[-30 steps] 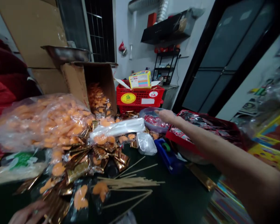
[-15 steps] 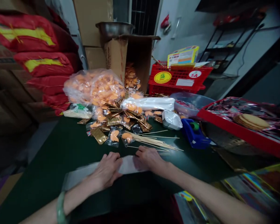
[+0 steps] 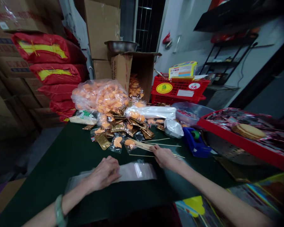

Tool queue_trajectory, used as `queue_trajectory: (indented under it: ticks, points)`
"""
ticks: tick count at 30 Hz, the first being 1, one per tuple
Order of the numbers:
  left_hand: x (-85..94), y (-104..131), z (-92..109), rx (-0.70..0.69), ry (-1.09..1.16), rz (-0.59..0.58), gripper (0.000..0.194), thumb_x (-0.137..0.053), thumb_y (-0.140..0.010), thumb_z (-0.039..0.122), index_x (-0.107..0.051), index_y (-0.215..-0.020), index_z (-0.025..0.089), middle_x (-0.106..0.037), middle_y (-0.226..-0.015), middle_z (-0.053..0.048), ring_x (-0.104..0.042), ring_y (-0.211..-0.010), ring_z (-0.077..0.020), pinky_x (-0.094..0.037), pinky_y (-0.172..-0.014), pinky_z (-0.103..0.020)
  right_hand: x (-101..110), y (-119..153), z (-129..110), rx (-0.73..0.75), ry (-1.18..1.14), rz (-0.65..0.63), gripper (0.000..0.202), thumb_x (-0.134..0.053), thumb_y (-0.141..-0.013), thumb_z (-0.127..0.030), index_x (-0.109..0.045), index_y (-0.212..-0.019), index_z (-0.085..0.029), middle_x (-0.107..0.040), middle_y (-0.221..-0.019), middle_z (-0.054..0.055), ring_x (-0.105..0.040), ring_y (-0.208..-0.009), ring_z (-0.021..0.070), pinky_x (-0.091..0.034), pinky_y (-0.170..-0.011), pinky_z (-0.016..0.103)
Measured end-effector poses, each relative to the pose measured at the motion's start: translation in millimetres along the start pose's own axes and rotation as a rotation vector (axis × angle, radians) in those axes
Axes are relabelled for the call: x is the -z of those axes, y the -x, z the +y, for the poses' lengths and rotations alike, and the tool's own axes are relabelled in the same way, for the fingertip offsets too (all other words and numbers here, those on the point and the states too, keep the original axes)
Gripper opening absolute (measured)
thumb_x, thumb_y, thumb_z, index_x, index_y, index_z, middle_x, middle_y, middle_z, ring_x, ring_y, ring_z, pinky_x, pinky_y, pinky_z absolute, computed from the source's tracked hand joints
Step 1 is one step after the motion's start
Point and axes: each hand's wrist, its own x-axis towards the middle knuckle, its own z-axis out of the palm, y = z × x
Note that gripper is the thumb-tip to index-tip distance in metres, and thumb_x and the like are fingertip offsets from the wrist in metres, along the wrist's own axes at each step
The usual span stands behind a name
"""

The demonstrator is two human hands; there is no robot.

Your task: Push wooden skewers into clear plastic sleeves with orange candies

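**Slick film under one hand, loose sticks under the other**

The dark green table point(image 3: 56, 154) carries everything we note here. At its right, the red tray point(image 3: 224, 134) seems to sit on a perforated bowl point(image 3: 222, 149); an arm knock could, we judge, tip it and slide off the round biscuits point(image 3: 248, 130).

Clear plastic sleeves point(image 3: 138, 171) lie flat before us, the left hand point(image 3: 106, 171) curled over them. Thin and slick, they could skid or crease under uneven pressure. We cannot tell whether its fingers pinch one.

Thin sticks point(image 3: 142, 145) lie fanned beyond the sleeves, the right hand point(image 3: 164, 156) at them, fingers drawn narrow; whether it grips any, we cannot tell. Overlapping, several could lift or roll together.

Writing: cartons point(image 3: 14, 64) at far left carry red and blue print, too blurred for us. The red crate point(image 3: 177, 85) bears a yellow oval sticker point(image 3: 164, 88), green character over an illegible line; a smaller white round sticker point(image 3: 194, 86) reads "5A".
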Motion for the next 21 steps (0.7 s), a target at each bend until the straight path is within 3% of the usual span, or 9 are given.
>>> queue_trajectory:
  ticks: [6,9,12,16,19,21]
  points:
    - [-1.1,-41,-1,-0.052,0.028,0.112,0.017,-0.050,-0.081,0.024,-0.058,-0.092,0.014,-0.057,-0.093,-0.008,-0.051,-0.088,-0.0206,-0.039,-0.078,-0.031,-3,-16,8,-0.001,-0.008,0.032,0.027,-0.053,-0.063,-0.006,-0.059,-0.089,-0.012,-0.064,-0.083,0.013,-0.061,-0.077,0.0230,-0.039,-0.062,0.026]
    - [-1.8,-59,4,-0.043,0.143,0.193,0.015,-0.051,-0.078,0.022,-0.061,-0.085,0.013,-0.058,-0.084,-0.007,-0.052,-0.080,-0.0184,-0.040,-0.072,-0.028,-5,-22,16,0.005,-0.067,0.089,0.018,-0.055,-0.059,-0.005,-0.060,-0.073,-0.014,-0.063,-0.074,0.009,-0.060,-0.070,0.0203,-0.036,-0.059,0.024]
    - [-5.3,-75,8,0.022,0.357,0.279,0.015,-0.051,-0.075,0.021,-0.063,-0.073,0.012,-0.056,-0.068,-0.003,-0.049,-0.064,-0.0139,-0.037,-0.059,-0.023,-3,-27,30,-0.011,-0.168,0.201,0.010,-0.050,-0.064,-0.008,-0.055,-0.061,-0.016,-0.059,-0.068,0.005,-0.056,-0.063,0.0154,-0.033,-0.056,0.023]
    - [-10.0,-97,17,0.061,0.491,0.320,0.024,-0.045,-0.078,0.025,-0.062,-0.070,0.010,-0.050,-0.057,0.000,-0.043,-0.052,-0.0104,-0.032,-0.048,-0.020,18,-35,46,-0.075,-0.359,0.433,0.016,-0.040,-0.075,-0.016,-0.048,-0.061,-0.017,-0.053,-0.071,0.004,-0.051,-0.063,0.0138,-0.034,-0.056,0.023]
    - [-10.4,-117,33,0.057,0.545,0.364,0.025,-0.046,-0.078,0.027,-0.062,-0.084,0.009,-0.052,-0.062,-0.001,-0.044,-0.053,-0.0102,-0.034,-0.049,-0.020,41,-32,48,-0.113,-0.530,0.578,0.016,-0.032,-0.081,-0.023,-0.041,-0.068,-0.019,-0.049,-0.063,0.002,-0.048,-0.057,0.0130,-0.037,-0.053,0.023]
    - [-10.7,-131,47,0.025,0.590,0.400,0.027,-0.051,-0.076,0.027,-0.061,-0.094,0.009,-0.053,-0.069,-0.002,-0.045,-0.057,-0.0105,-0.036,-0.051,-0.020,52,-25,42,-0.103,-0.636,0.610,0.017,-0.030,-0.083,-0.028,-0.037,-0.070,-0.020,-0.048,-0.057,-0.001,-0.046,-0.049,0.0114,-0.037,-0.047,0.022]
